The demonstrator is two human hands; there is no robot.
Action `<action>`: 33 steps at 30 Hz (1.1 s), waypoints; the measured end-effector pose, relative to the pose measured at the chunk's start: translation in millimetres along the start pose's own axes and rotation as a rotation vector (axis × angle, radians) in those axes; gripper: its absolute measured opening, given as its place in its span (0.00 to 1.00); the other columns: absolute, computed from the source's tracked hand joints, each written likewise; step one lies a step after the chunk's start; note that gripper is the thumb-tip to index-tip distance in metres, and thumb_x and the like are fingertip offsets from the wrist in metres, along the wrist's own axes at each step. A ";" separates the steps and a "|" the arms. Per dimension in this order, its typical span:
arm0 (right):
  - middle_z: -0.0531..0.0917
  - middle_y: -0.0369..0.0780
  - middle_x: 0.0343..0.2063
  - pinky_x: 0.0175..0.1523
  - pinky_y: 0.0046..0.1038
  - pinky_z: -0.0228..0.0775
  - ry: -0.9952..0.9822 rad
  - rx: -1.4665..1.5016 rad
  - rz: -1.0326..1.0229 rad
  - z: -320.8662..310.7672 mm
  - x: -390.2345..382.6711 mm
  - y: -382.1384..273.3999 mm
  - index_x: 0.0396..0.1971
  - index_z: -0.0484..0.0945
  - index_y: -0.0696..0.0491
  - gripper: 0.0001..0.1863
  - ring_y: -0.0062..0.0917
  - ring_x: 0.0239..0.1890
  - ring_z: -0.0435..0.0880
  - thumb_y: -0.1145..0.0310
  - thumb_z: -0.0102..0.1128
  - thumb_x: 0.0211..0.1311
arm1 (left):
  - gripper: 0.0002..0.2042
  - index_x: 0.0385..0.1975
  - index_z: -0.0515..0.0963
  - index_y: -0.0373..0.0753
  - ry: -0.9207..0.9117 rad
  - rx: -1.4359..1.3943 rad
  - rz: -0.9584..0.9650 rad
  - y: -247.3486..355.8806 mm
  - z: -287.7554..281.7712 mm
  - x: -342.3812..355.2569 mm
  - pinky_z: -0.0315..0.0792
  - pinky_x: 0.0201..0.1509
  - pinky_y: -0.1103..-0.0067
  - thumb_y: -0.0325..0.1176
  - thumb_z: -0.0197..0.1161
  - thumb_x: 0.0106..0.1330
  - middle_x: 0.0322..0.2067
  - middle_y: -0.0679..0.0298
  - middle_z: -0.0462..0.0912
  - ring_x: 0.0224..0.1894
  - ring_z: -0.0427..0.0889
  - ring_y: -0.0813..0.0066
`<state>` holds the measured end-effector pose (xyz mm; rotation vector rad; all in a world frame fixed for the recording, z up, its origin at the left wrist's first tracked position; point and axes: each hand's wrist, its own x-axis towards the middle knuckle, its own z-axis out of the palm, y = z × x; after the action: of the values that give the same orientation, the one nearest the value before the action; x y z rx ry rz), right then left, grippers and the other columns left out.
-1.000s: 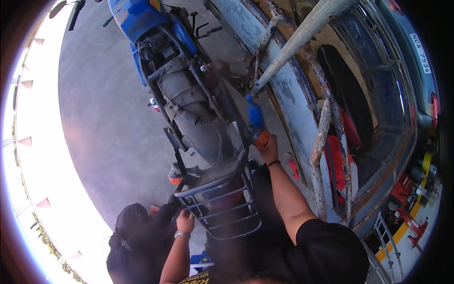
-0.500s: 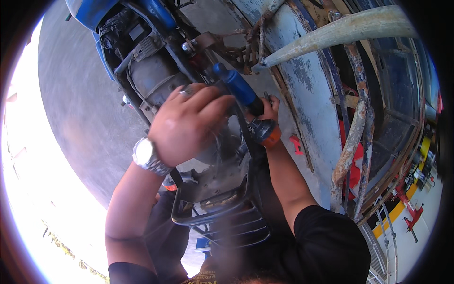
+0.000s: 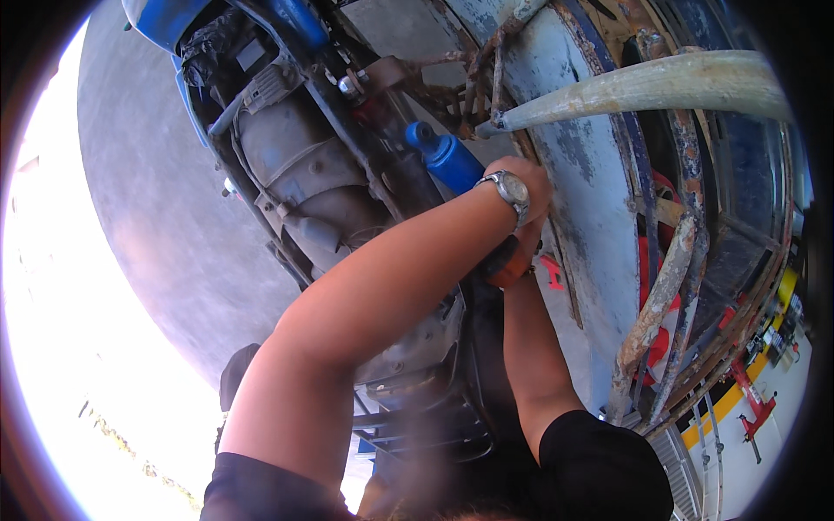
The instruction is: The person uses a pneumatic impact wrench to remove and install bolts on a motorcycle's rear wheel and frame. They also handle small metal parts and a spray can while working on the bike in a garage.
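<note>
A blue shock absorber [image 3: 452, 163] stands tilted beside the motorcycle frame [image 3: 375, 178], its upper eyelet free of the frame. At its lower end, my left hand [image 3: 527, 185], with a metal watch at the wrist, is reached across to the right. The hand looks curled, but its fingertips and anything in them are hidden. My right hand [image 3: 531, 230] is just below, mostly covered by the left, so its fingers do not show. Close to both hands is an orange turn signal [image 3: 508, 267]. My left forearm covers part of the motorcycle's rear.
A black rear rack [image 3: 417, 425] lies near my body. On the right, a worn pale blue panel [image 3: 578, 165] and rusty metal tubes [image 3: 665, 286] stand close to my hands. A red stand [image 3: 757, 408] is farther right. Grey floor [image 3: 174, 191] spreads on the left.
My left hand has moved from above the motorcycle's middle to the right, onto my right hand beside the shock absorber. The shock absorber and right arm stay about where they were.
</note>
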<state>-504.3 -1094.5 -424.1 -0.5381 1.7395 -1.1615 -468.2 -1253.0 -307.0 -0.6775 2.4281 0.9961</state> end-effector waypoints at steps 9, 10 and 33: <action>0.81 0.41 0.55 0.66 0.38 0.68 -0.081 0.163 -0.081 17.9 -15.9 -21.0 0.58 0.78 0.49 0.26 0.32 0.62 0.76 0.49 0.65 0.67 | 0.11 0.40 0.81 0.36 0.378 0.027 -0.075 -2.9 -23.7 -66.2 0.77 0.52 0.62 0.33 0.65 0.59 0.39 0.52 0.86 0.43 0.86 0.52; 0.81 0.41 0.54 0.64 0.37 0.70 -0.079 0.023 -0.141 18.5 -15.9 -13.9 0.56 0.79 0.51 0.25 0.31 0.60 0.78 0.54 0.69 0.63 | 0.11 0.40 0.81 0.36 0.437 -0.024 -0.076 -8.9 -28.8 -74.8 0.77 0.52 0.62 0.32 0.65 0.58 0.40 0.52 0.86 0.42 0.86 0.51; 0.88 0.44 0.44 0.56 0.30 0.77 -0.054 -0.076 -0.070 81.0 14.3 12.9 0.56 0.80 0.57 0.29 0.28 0.47 0.88 0.74 0.78 0.50 | 0.07 0.44 0.78 0.38 0.697 -1.834 0.303 -139.6 -90.8 -160.8 0.79 0.58 0.67 0.22 0.58 0.70 0.44 0.56 0.87 0.48 0.87 0.61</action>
<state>-437.9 -1137.3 -450.7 -0.6750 1.7362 -1.1227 -278.3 -1362.5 -232.7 -1.2343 1.2425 3.4973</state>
